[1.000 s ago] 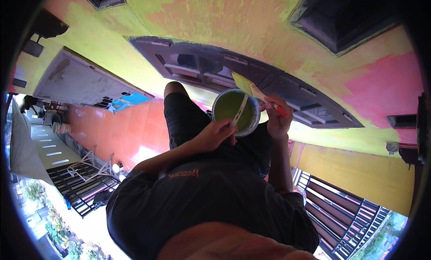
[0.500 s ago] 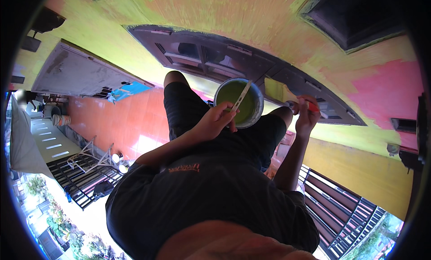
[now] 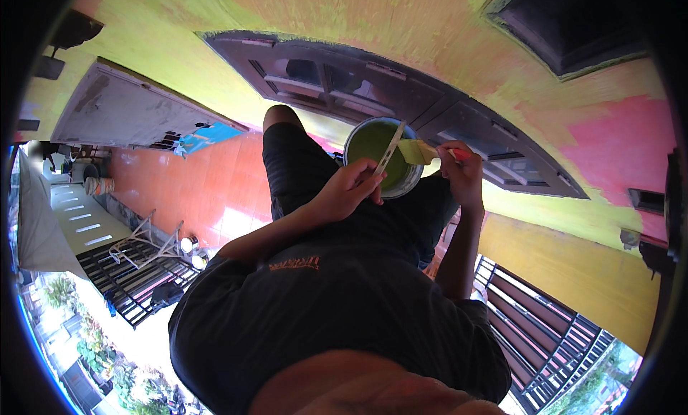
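Note:
My left hand [image 3: 350, 191] is closed on the near-left rim of a round paint bucket [image 3: 413, 178] with green paint inside, held above my lap between my knees. A flat, pale strip with holes [image 3: 390, 151] runs from my left fingers across the bucket's mouth. In my right hand [image 3: 464, 177] is a paintbrush [image 3: 419, 153] with a red handle. Its wide bristle end, coated yellow-green, reaches over the bucket's right rim. Whether the bristles touch the paint or the strip I cannot tell.
Ahead stands a wall [image 3: 401, 28] patched in yellow-green and pink, with a dark framed door or window [image 3: 344, 85]. A tiled orange floor [image 3: 179, 178] stretches left toward a metal stand [image 3: 143, 246] and small cans [image 3: 188, 244]. A black railing [image 3: 534, 332] is at the right.
My right hand has moved slightly left, bringing the brush from beside the bucket to over its right rim. My left hand keeps its grip on the bucket.

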The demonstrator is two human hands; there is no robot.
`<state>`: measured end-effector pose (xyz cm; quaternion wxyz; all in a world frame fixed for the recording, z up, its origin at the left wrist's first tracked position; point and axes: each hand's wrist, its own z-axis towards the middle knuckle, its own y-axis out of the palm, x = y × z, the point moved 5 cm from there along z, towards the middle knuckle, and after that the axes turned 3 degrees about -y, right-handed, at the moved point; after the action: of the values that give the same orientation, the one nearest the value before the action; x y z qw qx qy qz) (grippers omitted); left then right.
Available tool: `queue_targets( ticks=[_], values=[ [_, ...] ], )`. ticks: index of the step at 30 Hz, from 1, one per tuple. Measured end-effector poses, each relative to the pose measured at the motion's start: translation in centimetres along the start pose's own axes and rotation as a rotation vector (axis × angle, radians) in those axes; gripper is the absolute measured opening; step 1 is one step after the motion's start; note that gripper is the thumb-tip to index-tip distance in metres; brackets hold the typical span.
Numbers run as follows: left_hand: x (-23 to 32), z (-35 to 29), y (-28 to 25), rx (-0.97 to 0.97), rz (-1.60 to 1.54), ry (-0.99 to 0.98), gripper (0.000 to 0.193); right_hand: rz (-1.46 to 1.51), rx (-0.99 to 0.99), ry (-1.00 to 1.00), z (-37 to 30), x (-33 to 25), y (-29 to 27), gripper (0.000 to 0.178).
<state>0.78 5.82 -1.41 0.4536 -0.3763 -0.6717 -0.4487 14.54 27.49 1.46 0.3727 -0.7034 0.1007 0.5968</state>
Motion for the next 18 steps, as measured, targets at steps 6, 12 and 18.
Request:
queue_targets(
  ticks=[6, 12, 18],
  values=[
    [-0.1, 0.1, 0.5, -0.014, -0.023, -0.003, 0.02, -0.035, -0.158, -0.063, 0.6, -0.5, 2.8, 0.021],
    [0.6, -0.2, 0.8, -0.05, -0.007, -0.012, 0.02, -0.176, -0.32, -0.156, 0.6, -1.0, 6.5, 0.022],
    [0.2, -0.3, -0.5, -0.037, -0.066, -0.045, 0.019, -0.266, -0.332, -0.244, 1.3, -0.1, 7.3, 0.021]
  ],
)
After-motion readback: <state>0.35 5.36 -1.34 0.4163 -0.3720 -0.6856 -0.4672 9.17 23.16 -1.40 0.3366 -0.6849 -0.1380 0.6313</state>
